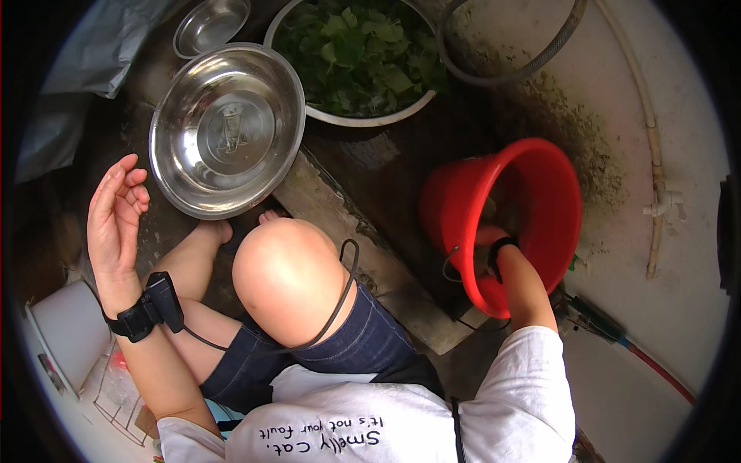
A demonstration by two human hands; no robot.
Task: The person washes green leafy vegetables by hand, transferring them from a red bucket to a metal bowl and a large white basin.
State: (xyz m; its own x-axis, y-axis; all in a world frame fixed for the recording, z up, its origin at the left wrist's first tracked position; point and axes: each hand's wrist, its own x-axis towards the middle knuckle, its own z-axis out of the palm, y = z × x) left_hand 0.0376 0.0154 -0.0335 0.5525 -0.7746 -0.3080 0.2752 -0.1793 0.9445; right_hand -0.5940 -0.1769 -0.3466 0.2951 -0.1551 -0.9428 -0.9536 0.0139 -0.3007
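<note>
My left hand [118, 214] is raised at the left with its palm up and fingers loosely curled, holding nothing. Just right of its fingertips is a wide stainless steel basin [179, 110], tilted, with a mark on its bottom. My right arm reaches down into a red plastic bucket [443, 202] that leans toward me. Only the back part of my right hand [488, 234] shows inside it; the fingers are hidden, so I cannot tell what they hold. Beyond the basin, green leaves [362, 52] fill a larger metal basin [370, 122].
A small metal bowl [211, 26] sits at the far left. A grey hose [538, 61] loops beside the stained wall, which carries a pipe with a tap [663, 202]. A concrete ledge [324, 197] runs past my knee. A white bucket [69, 335] lies at the left.
</note>
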